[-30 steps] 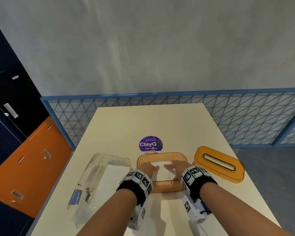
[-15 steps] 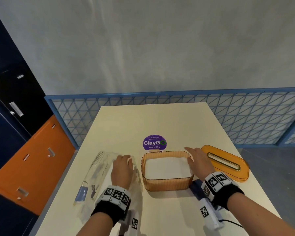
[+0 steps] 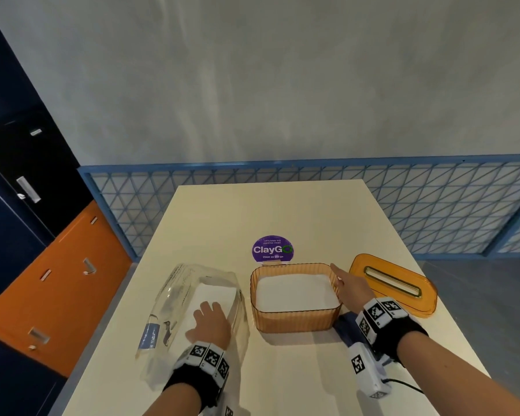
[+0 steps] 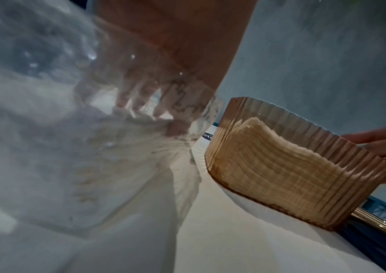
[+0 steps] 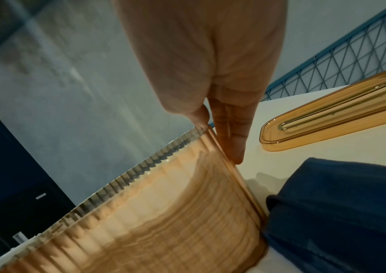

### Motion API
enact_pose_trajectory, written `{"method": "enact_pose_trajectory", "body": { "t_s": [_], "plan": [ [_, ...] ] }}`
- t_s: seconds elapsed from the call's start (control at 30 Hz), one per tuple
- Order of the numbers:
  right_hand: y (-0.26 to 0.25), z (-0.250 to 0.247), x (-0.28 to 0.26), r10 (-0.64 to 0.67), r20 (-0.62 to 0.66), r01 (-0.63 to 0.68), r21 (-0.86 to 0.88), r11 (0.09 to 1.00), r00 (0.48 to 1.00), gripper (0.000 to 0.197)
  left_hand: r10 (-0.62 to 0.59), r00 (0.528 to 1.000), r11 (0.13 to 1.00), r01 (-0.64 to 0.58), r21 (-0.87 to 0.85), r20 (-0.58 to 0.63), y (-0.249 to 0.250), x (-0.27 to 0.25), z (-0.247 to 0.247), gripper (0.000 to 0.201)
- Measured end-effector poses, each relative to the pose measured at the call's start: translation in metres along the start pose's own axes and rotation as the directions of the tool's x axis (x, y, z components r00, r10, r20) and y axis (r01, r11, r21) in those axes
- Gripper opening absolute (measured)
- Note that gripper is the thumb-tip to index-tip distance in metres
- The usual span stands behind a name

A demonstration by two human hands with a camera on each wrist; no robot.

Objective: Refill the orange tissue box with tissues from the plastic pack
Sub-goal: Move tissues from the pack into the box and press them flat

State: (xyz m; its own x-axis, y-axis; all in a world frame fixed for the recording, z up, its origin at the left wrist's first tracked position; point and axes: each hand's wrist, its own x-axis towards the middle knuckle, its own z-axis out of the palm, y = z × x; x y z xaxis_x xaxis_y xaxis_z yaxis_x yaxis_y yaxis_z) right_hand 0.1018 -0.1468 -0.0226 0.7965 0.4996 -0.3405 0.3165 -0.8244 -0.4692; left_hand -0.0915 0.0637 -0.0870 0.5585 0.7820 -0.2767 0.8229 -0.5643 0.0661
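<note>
The orange tissue box (image 3: 294, 322) stands open on the table with a white tissue stack (image 3: 294, 292) inside. Its ribbed wall (image 4: 280, 166) fills much of the right wrist view (image 5: 163, 221). My right hand (image 3: 350, 288) lies along the outside of the right wall with straight fingers (image 5: 231, 133), thumb at the rim. The clear plastic pack (image 3: 174, 301) lies left of the box and holds more white tissues (image 3: 213, 292). My left hand (image 3: 210, 321) is inside it; through the plastic its fingers (image 4: 135, 99) and thumb pinch the tissues. The orange slotted lid (image 3: 394, 286) lies at the right.
A purple round ClayGo sticker (image 3: 272, 249) sits just behind the box. A dark blue cloth (image 5: 338, 212) lies by the box's near right corner. The cream table (image 3: 267, 211) ends at a blue mesh railing; orange and dark cabinets stand left.
Both hands have left the tissues in the box. The left hand went left into the plastic pack; the right hand went to the outside of the box's right wall.
</note>
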Motion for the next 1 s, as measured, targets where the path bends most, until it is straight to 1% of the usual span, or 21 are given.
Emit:
{"method": "enact_pose_trajectory", "body": {
  "t_s": [0.1,0.2,0.33,0.47,0.6,0.73,0.87,1.0],
  "plan": [
    [0.001,0.001,0.0,-0.001,-0.003,0.001,0.005,1.0,1.0,0.059,0.018,1.0,0.999,-0.018,-0.036,-0.003,-0.003,-0.001,-0.002,0.034],
    [0.001,0.001,0.001,0.008,0.004,-0.008,0.006,1.0,1.0,0.059,0.055,0.998,0.996,-0.056,-0.072,-0.011,-0.007,0.0,-0.004,0.034],
    [0.0,0.001,-0.001,0.0,-0.006,0.0,-0.015,1.0,1.0,0.057,0.068,0.998,0.991,-0.069,-0.118,-0.014,-0.01,0.0,-0.006,0.033],
    [-0.001,-0.001,-0.003,-0.007,0.026,0.009,-0.089,0.996,1.0,0.061,0.064,0.997,0.99,-0.068,-0.125,-0.038,-0.01,-0.002,-0.005,0.034],
    [-0.001,-0.001,-0.001,0.004,0.031,-0.002,-0.061,0.998,1.0,0.06,0.045,0.998,0.989,-0.052,-0.14,-0.049,-0.009,-0.003,-0.004,0.036],
    [0.0,0.0,0.001,0.013,0.036,-0.011,-0.068,0.998,0.999,0.059,0.044,0.998,0.995,-0.046,-0.083,-0.036,-0.007,-0.004,-0.003,0.031],
    [-0.002,-0.001,0.0,0.015,0.05,-0.01,-0.098,0.995,0.999,0.06,0.045,0.999,0.999,-0.045,0.006,0.002,-0.004,-0.005,-0.005,0.038],
    [-0.001,-0.003,0.001,0.0,0.08,0.009,-0.113,0.994,0.997,0.063,0.084,0.995,0.995,-0.081,0.059,-0.051,-0.003,-0.003,-0.011,0.027]
  ]
}}
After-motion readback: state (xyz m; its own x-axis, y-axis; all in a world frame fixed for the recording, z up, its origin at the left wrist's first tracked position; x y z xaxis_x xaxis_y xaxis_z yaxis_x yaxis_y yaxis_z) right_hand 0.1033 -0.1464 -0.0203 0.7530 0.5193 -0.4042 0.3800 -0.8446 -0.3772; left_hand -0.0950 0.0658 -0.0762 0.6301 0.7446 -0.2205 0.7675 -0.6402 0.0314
